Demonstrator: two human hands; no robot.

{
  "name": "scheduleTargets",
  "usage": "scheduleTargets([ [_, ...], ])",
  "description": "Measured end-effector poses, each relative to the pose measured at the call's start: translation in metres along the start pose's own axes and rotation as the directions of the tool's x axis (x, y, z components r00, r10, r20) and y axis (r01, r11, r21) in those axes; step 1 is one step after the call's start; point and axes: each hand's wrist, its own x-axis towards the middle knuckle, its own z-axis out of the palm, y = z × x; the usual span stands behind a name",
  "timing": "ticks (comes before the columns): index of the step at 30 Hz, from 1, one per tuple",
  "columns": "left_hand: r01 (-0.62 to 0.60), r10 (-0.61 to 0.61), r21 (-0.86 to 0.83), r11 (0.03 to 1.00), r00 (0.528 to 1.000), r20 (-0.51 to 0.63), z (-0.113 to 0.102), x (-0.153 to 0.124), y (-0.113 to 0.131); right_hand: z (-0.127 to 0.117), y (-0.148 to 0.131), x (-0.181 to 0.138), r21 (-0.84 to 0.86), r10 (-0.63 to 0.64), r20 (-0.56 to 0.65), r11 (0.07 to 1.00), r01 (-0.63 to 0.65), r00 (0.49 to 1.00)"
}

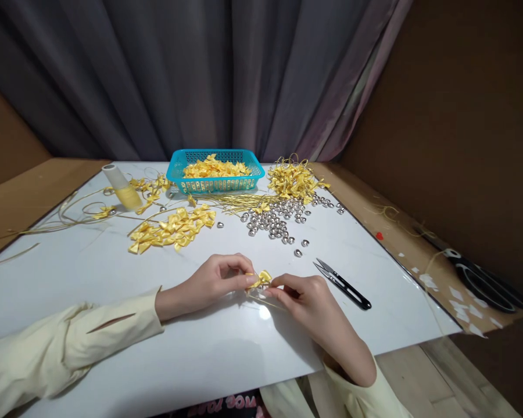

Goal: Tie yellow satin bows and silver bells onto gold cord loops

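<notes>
My left hand (218,284) pinches the left side of a small yellow ribbon bow (265,276) between thumb and fingers, just above the white board. At the bow's right, my right hand (307,296) is closed, with thumb and index finger on a thin gold cord (268,302). The cord runs below the bow toward the right palm. Something small and shiny shows under the bow, partly hidden by the fingertips. To the right of that hand lie black-handled thread snips (342,283), blades pointing up and left.
Beyond my hands lie loose yellow bows (174,227), silver beads (270,223) and gold cords (235,202). A blue basket (215,186) of bows, a bottle (122,188) and a pile of corded bows (294,179) stand farther back. Large scissors (483,281) lie at right.
</notes>
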Motion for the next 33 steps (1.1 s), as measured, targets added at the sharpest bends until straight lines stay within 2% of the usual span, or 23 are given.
scheduleTargets([
  [5, -0.082, 0.085, 0.070, 0.994, 0.996, -0.039, 0.001, -0.002, -0.001, -0.004, 0.002, -0.006, 0.028, 0.036, 0.098, 0.999, -0.039, 0.995],
  [10, -0.116, 0.137, 0.154, 0.981, 0.982, -0.130, 0.002, -0.001, -0.003, -0.008, -0.003, -0.009, 0.278, 0.095, 0.101, 0.953, -0.120, 0.990],
  [15, -0.090, 0.126, 0.163, 0.982, 0.965, -0.228, 0.002, 0.000, -0.004, -0.020, -0.005, -0.016, 0.567, 0.217, 0.229, 0.762, -0.311, 0.949],
  [21, -0.064, 0.106, 0.171, 0.983, 0.963, -0.249, 0.001, 0.000, -0.005, -0.028, 0.001, -0.026, 0.782, 0.166, 0.391, 0.459, -0.422, 0.905],
  [23, -0.072, 0.112, 0.168, 0.983, 0.963, -0.243, 0.001, 0.000, -0.005, -0.028, 0.003, -0.027, 0.799, 0.181, 0.387, 0.425, -0.426, 0.904],
  [25, -0.085, 0.121, 0.160, 0.983, 0.966, -0.229, 0.002, 0.000, -0.005, -0.026, 0.004, -0.027, 0.776, 0.304, 0.249, 0.505, -0.377, 0.919],
  [27, -0.097, 0.128, 0.153, 0.983, 0.969, -0.210, 0.002, 0.000, -0.004, -0.023, 0.005, -0.027, 0.655, 0.408, -0.070, 0.707, -0.267, 0.910],
  [28, -0.100, 0.129, 0.151, 0.984, 0.971, -0.202, 0.002, 0.000, -0.004, -0.022, 0.005, -0.027, 0.540, 0.384, -0.242, 0.816, -0.205, 0.891],
  [29, -0.100, 0.129, 0.150, 0.984, 0.972, -0.197, 0.002, 0.000, -0.004, -0.020, 0.005, -0.027, 0.409, 0.308, -0.367, 0.901, -0.145, 0.878],
  [30, -0.100, 0.128, 0.152, 0.983, 0.973, -0.191, 0.002, 0.000, -0.004, -0.017, 0.005, -0.026, 0.288, 0.206, -0.427, 0.954, -0.084, 0.880],
  [31, -0.100, 0.129, 0.155, 0.983, 0.974, -0.185, 0.002, 0.000, -0.004, -0.014, 0.004, -0.025, 0.197, 0.110, -0.432, 0.980, -0.025, 0.895],
  [33, -0.110, 0.137, 0.157, 0.982, 0.975, -0.175, 0.001, -0.001, -0.003, -0.007, 0.003, -0.022, 0.119, -0.023, -0.342, 0.991, 0.068, 0.940],
])
